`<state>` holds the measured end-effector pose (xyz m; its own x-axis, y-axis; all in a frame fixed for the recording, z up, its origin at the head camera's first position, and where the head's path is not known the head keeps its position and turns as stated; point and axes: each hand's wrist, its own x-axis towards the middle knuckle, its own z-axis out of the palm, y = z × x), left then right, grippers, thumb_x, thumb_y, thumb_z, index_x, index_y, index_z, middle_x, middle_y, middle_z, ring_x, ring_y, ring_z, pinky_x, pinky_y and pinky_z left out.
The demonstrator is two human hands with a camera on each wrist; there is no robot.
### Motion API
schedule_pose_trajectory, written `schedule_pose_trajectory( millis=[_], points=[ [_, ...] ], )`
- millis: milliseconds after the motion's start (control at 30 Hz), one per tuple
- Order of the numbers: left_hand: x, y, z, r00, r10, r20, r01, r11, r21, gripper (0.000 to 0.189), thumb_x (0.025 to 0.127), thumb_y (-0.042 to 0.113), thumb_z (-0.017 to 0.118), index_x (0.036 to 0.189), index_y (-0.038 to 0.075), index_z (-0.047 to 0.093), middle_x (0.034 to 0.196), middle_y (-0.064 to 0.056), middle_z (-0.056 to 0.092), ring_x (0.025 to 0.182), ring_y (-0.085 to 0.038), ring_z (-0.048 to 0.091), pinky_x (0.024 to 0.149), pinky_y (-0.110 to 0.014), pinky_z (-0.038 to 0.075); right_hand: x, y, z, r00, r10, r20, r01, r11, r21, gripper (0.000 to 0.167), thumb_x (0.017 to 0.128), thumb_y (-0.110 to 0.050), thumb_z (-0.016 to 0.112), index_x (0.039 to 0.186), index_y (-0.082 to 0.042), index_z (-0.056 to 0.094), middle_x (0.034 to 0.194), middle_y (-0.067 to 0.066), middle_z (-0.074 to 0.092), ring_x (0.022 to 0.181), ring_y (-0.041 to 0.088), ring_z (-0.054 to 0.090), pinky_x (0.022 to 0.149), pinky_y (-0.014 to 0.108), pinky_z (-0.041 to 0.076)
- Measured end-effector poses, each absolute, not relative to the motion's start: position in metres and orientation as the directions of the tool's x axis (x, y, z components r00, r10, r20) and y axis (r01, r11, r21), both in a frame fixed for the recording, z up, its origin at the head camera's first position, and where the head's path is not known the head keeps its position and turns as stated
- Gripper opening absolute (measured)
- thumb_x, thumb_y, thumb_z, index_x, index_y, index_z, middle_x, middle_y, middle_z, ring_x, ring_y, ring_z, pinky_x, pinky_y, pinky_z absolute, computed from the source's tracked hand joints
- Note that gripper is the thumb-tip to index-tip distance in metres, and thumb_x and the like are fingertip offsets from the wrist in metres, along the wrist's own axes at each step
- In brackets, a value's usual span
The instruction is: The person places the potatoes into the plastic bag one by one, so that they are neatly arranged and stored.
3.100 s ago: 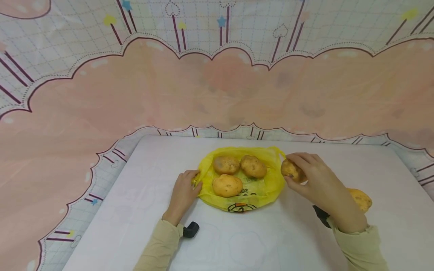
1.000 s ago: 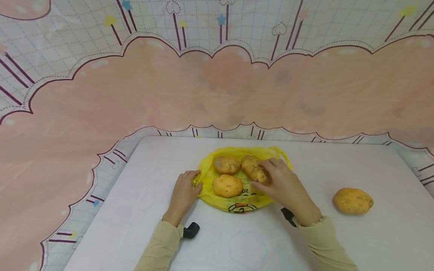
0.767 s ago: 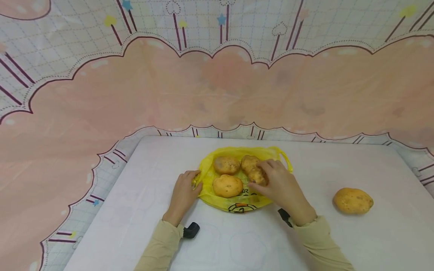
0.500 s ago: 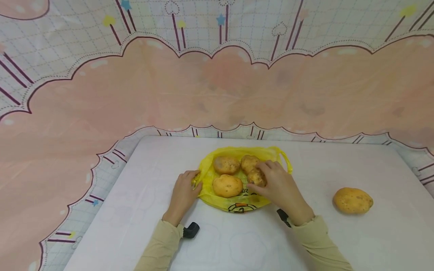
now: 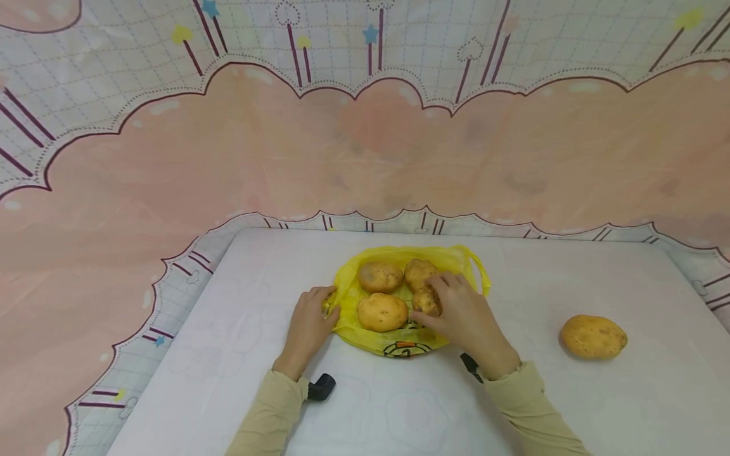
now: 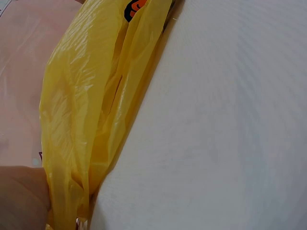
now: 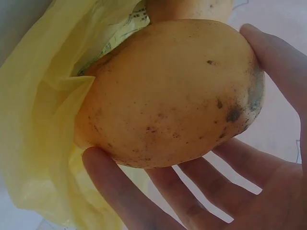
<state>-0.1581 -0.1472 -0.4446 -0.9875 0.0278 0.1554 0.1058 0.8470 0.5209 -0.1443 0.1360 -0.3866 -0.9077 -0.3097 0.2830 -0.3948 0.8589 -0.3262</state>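
A yellow plastic bag (image 5: 441,254) lies spread on the white table, with several potatoes within it. My left hand (image 5: 309,323) pinches the bag's left edge; the left wrist view has the gathered yellow plastic (image 6: 72,120) at that hand. Over the bag's right half, my right hand (image 5: 466,320) grips a brown potato (image 5: 426,303). Thumb and fingers wrap this potato (image 7: 172,91) in the right wrist view, where dark marks show near one end. Close by in the bag are a pale yellow potato (image 5: 383,312), a browner potato (image 5: 380,277) and another (image 5: 419,272), partly covered by the held one.
One more yellow potato (image 5: 594,337) lies on the white table (image 5: 399,411), right of the bag. A patterned pink cloth (image 5: 365,158) hangs behind and around the table. A loop handle (image 5: 481,269) sticks out from the bag's right side.
My right hand has carried its potato leftward from beside the bag's right edge to over the potatoes inside, drifting slightly left in the last second. The left hand stays on the bag's edge.
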Motion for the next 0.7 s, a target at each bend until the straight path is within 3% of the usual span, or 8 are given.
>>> schedule_pose_trajectory(
  millis=[200, 500, 700],
  points=[
    [-0.159, -0.147, -0.445, -0.987, 0.032, 0.156, 0.11, 0.848, 0.519, 0.042, 0.093, 0.018, 0.069, 0.131, 0.002, 0.061, 0.129, -0.014, 0.061, 0.114, -0.032, 0.054, 0.102, -0.045, 0.045, -0.144, 0.134, -0.39, -0.917, -0.307, 0.253, -0.377, 0.872, -0.31, 0.068, 0.077, -0.048, 0.082, 0.12, 0.002, 0.065, 0.116, 0.02, 0.064, 0.105, 0.037, 0.06, 0.08, 0.048, 0.057],
    [-0.159, -0.148, -0.446, -0.985, 0.038, 0.168, 0.12, 0.848, 0.516, 0.041, 0.093, 0.017, 0.069, 0.13, 0.002, 0.062, 0.128, -0.014, 0.062, 0.112, -0.032, 0.054, 0.1, -0.045, 0.045, -0.144, 0.132, -0.395, -0.914, -0.31, 0.262, -0.378, 0.885, -0.271, 0.069, 0.074, -0.052, 0.083, 0.116, 0.001, 0.067, 0.116, 0.019, 0.065, 0.099, 0.036, 0.062, 0.068, 0.047, 0.058],
    [-0.159, -0.149, -0.446, -0.984, 0.042, 0.171, 0.126, 0.849, 0.513, 0.041, 0.093, 0.018, 0.069, 0.13, 0.002, 0.062, 0.128, -0.014, 0.062, 0.111, -0.032, 0.054, 0.099, -0.044, 0.045, -0.145, 0.13, -0.398, -0.917, -0.315, 0.243, -0.375, 0.89, -0.26, 0.069, 0.075, -0.055, 0.08, 0.116, -0.001, 0.067, 0.118, 0.018, 0.065, 0.1, 0.036, 0.063, 0.069, 0.048, 0.058]
  ],
)
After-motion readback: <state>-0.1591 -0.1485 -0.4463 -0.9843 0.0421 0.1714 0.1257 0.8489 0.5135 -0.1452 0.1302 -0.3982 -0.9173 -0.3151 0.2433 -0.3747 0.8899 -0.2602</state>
